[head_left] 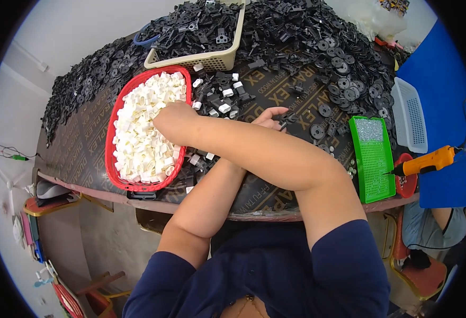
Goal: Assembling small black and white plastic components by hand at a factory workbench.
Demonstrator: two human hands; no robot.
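My forearms cross, the right one over the left. My right hand [177, 122] reaches into a red basket [109, 153] heaped with small white plastic sleeves [145, 132]. It looks curled, but its fingertips are hidden among the sleeves, and what it holds, if anything, does not show. To the right, above the dark tabletop, my left hand [270, 118] has its index finger stretched out. A small black plastic part [284, 125] is at its lower fingertips and seems held there. Black parts with white sleeves on them [225, 100] lie between the basket and my left hand.
A cream basket [220, 62] full of black parts stands at the back, with heaps of black parts [100, 71] and discs [349, 90] around it. At right are a green tray [373, 169], an orange electric screwdriver [429, 160], a red bowl [406, 183] and a white basket [410, 114].
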